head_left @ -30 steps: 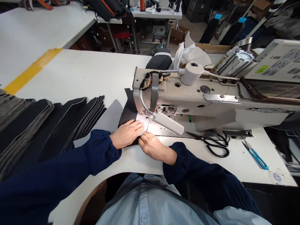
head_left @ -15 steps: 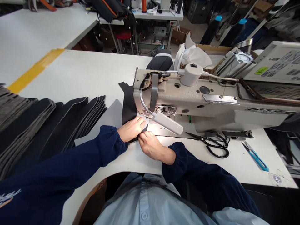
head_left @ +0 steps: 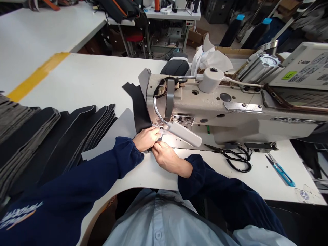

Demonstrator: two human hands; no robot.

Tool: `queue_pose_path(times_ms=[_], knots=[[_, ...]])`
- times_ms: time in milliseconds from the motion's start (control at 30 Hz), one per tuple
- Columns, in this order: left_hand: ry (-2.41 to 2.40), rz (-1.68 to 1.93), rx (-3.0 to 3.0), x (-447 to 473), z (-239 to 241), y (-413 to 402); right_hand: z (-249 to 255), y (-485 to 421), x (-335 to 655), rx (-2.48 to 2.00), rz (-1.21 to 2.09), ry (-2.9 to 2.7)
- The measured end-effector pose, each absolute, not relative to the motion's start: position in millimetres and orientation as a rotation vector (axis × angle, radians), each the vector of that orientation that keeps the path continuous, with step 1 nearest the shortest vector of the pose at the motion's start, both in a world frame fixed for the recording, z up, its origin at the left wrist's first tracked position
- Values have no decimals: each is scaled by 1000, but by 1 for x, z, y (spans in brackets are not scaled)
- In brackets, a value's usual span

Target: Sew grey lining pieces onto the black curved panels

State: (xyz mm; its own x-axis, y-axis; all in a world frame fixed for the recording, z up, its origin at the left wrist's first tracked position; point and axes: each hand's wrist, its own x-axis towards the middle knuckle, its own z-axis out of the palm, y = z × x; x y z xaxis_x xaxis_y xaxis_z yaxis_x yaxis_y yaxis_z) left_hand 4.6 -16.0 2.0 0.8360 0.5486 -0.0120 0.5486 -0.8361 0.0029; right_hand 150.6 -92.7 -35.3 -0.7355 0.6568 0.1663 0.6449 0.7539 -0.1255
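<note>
My left hand and my right hand meet at the front of a beige industrial sewing machine, close beneath its needle area. Both hands grip a black fabric or leather piece, whose far end runs back along the left side of the machine head. A small white layer shows between my fingers, and most of it is hidden. A gooseneck LED lamp hangs just right of my hands.
Several stacks of black cut pieces lie at the left, beside a pale grey sheet. Black-handled scissors and blue thread snips rest on the white table. A control panel stands at the far right.
My left hand has moved right toward my right hand and the needle area. The far end of the black piece has swung left, and less of the white layer shows.
</note>
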Motion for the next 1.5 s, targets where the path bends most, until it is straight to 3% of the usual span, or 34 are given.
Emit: queue_pose_path(times_ms=[433,1300,1500], knots=[[839,96,2960,-10,-2,-24,-43,-94,150,-1025,-139,-2667],[584,499,2979,-17,-19,21,-50,-78,147,-1238,50,-2591],[639,411,2974,-17,-19,19,-57,-78,146,-1265,49,-2531]])
